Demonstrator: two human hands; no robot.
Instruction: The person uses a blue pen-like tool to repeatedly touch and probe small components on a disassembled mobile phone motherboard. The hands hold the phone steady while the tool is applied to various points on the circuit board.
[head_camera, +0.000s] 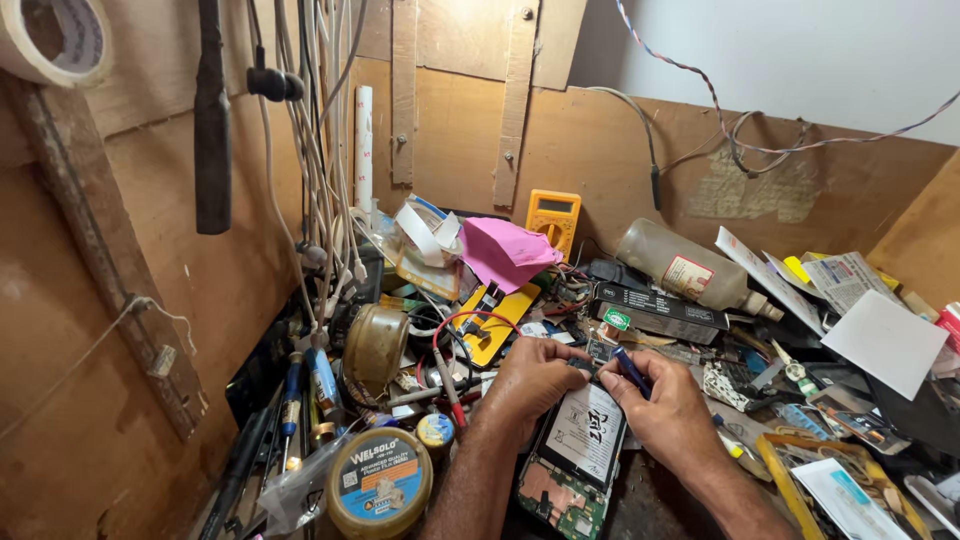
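Note:
An opened phone (575, 455) lies back-up on the bench, its white-labelled battery and green circuit board showing. My left hand (528, 385) pinches the phone's upper left edge, fingers curled on it. My right hand (665, 410) grips a small dark blue tool (630, 368), a screwdriver by its look, with its tip down at the phone's top edge. Both hands meet over the top of the phone.
Clutter covers the bench: a round solder-paste tin (380, 480), a yellow multimeter (553, 218) against the plywood wall, a pink cloth (505, 252), a lying plastic bottle (690, 268), papers (885, 340) at right, hanging cables (320, 130), and screwdrivers (290, 400) at left.

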